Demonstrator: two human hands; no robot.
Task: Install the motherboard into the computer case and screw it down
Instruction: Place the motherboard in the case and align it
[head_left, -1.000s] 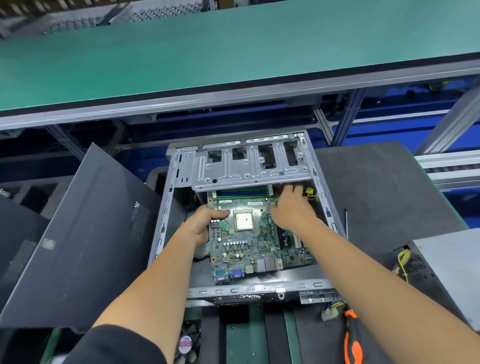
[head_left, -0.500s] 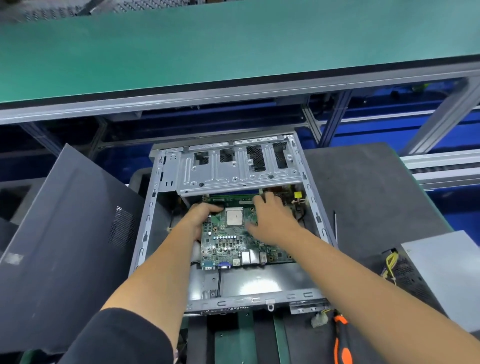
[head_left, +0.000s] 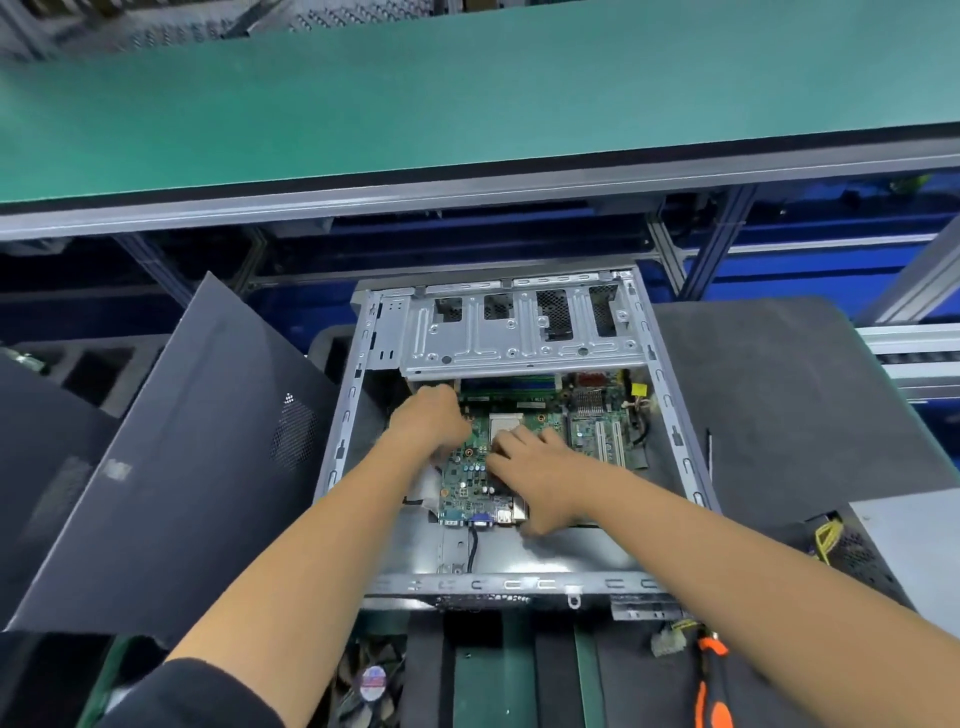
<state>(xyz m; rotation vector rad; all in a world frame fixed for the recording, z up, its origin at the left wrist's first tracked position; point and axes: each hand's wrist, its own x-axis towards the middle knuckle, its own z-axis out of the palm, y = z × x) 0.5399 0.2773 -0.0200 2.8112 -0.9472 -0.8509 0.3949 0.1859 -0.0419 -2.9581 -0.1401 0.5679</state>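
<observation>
The green motherboard (head_left: 597, 434) lies inside the open grey computer case (head_left: 670, 415), its far edge tucked under the metal drive cage (head_left: 519, 332). Its port block faces the case's near side, with bare case floor in front of it. My left hand (head_left: 431, 415) has its fingers curled on the board's far left corner. My right hand (head_left: 540, 478) lies on top of the board's middle and near edge, fingers stretched to the left. Both hands hide part of the board; no screw is visible.
A dark side panel (head_left: 182, 467) leans at the left of the case. An orange-and-black screwdriver (head_left: 711, 691) and a white connector (head_left: 665, 647) lie at the near right. A power supply (head_left: 909, 545) with yellow wires sits at the right. A green conveyor (head_left: 467, 93) runs beyond the case.
The motherboard has slid farther into the case, under the drive cage. My left hand moved up to its far left corner; my right hand came back from the far edge to the middle.
</observation>
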